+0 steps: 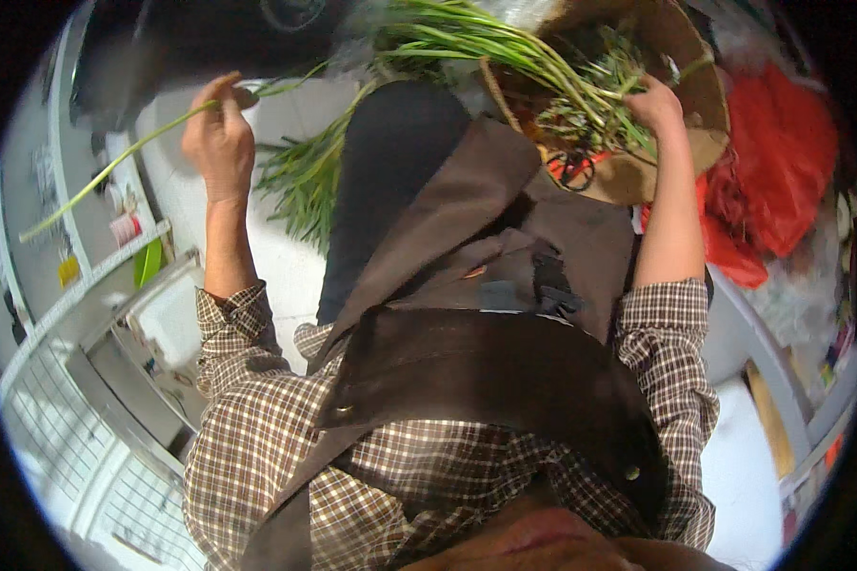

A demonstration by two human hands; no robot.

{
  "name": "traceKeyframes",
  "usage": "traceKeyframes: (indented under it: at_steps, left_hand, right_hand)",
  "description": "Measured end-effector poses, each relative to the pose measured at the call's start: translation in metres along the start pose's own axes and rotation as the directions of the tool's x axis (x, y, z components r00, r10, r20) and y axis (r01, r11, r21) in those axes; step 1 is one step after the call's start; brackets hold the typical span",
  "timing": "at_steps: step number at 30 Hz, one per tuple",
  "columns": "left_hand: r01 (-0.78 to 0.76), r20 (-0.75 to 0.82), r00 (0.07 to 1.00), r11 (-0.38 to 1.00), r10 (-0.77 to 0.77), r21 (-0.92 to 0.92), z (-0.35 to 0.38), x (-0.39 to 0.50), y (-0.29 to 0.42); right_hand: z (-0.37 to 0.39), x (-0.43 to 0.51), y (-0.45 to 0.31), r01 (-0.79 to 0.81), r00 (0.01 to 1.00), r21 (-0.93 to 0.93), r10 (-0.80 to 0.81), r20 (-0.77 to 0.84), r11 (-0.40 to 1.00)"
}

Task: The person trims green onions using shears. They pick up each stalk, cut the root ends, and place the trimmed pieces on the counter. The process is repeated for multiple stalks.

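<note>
At the upper left, my left hand (221,139) is raised and grips a single long green stem (125,157), which slants down to the left. My right hand (655,107) is at the lower ends of a bunch of green stems (500,44), over a brown open container (700,135). The bunch extends left across the top of the view. Leafy cuttings (578,125) and a black-handled tool (578,171), perhaps scissors, lie in the container. More green foliage (303,185) hangs beside my dark-clothed knee. Whether the right fingers close fully around the bunch is partly hidden.
Red plastic bags (785,164) lie right of the container. White shelving (89,282) with small items, a green object (148,263) among them, and a wire rack (57,421) stand on the left. A large dark object (186,36) is at the top left. A brown apron (485,364) covers my lap.
</note>
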State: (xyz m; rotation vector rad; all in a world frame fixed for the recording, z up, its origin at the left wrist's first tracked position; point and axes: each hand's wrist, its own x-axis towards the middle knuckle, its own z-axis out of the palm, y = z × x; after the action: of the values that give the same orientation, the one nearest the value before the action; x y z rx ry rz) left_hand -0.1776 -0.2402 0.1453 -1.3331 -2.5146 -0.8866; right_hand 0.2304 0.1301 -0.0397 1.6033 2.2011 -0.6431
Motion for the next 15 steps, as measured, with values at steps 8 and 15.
traceKeyframes:
  at_steps: [8, 15]
  left_hand:
    - [-0.086, 0.552, 0.787, 0.837, -0.275, 0.541, -0.015, -0.126, -0.174]
    - [0.135, 0.632, 0.692, 0.922, -0.349, 0.362, 0.056, -0.187, -0.221]
  right_hand:
    - [0.021, 0.018, 0.009, -0.013, 0.999, 0.142, 0.019, -0.038, 0.99]
    - [0.019, 0.012, 0.029, -0.18, 0.971, 0.262, 0.214, -0.107, 0.948]
